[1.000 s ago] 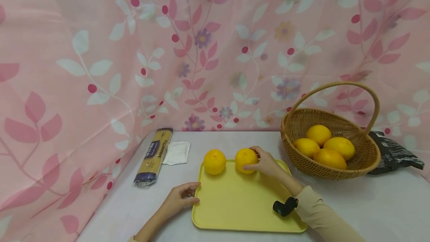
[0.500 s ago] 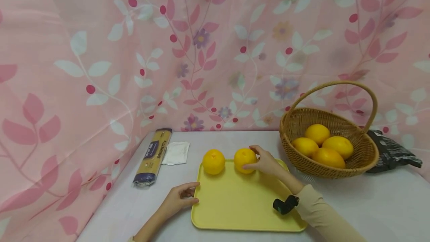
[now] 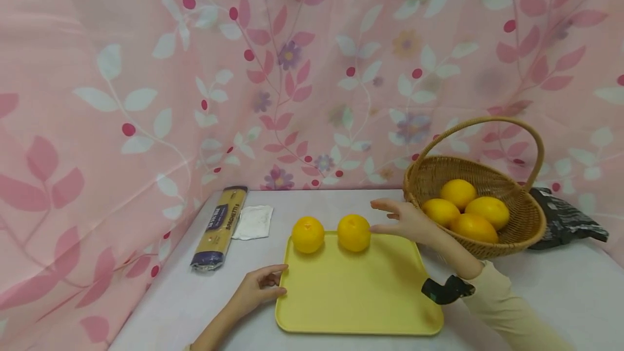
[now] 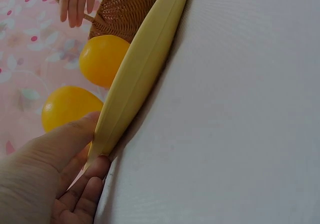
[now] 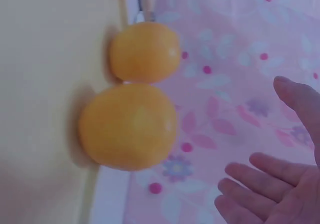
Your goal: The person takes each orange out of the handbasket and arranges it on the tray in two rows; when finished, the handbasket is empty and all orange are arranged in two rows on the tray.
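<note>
Floral curtain [image 3: 292, 75]; tray [image 3: 356, 297] with 2 round oranges [image 3: 354, 233]

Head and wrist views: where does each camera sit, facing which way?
Head: on the person's head, looking forward and down at the rectangular yellow tray and its two round yellow fruits; left hand and right hand show.
Left wrist: on that wrist, looking along the tray's edge toward the brown woven basket; left hand close, right hand at top.
Right wrist: on that wrist, looking past the fruits toward pink floral fabric; right hand at lower right.
Wrist views share fruits and tray.
</note>
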Available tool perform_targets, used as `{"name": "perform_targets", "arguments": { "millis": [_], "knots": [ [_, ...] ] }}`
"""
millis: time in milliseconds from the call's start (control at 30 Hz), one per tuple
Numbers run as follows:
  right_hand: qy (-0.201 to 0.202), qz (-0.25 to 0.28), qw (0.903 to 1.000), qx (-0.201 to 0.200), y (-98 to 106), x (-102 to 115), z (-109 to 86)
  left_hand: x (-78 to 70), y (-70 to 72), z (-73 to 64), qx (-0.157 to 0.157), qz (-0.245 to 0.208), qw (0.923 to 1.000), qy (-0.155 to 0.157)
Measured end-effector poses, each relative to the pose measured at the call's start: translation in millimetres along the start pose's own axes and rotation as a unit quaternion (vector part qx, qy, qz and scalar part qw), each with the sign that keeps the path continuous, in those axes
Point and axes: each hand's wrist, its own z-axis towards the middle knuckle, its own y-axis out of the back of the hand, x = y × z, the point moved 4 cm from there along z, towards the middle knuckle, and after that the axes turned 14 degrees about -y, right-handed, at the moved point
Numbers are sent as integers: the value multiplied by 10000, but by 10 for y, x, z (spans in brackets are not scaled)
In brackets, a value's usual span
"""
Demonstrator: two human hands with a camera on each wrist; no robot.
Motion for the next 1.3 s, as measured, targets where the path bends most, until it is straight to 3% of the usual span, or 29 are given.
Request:
{"name": "perform_targets", "arguments": {
  "millis": [233, 600, 867, 967, 1100, 1300],
  "knots": [
    [-32, 467, 9989, -77, 468, 105, -68, 4, -1, 2, -46, 32, 10000, -71],
    [-349, -159, 9971, -662, 1078, 101, -163, 7, -35, -3, 17, 80, 9999, -64],
    [-785, 487, 9932, -714, 1322, 9, -32, -6, 8, 14, -40, 109, 9997, -224],
    [-945, 1202, 9851, -784, 1385, -106, 39, -4, 8, 24, -38, 51, 9997, -232],
    [-867, 2064, 9720, -720, 1450, -258, 83, 4, -4, 15, 4, 69, 9999, -143],
    [-1001, 2033, 9688, -1001, 1566, -397, 77, -4, 5, -3, -11, 118, 9998, -164]
  ]
}}
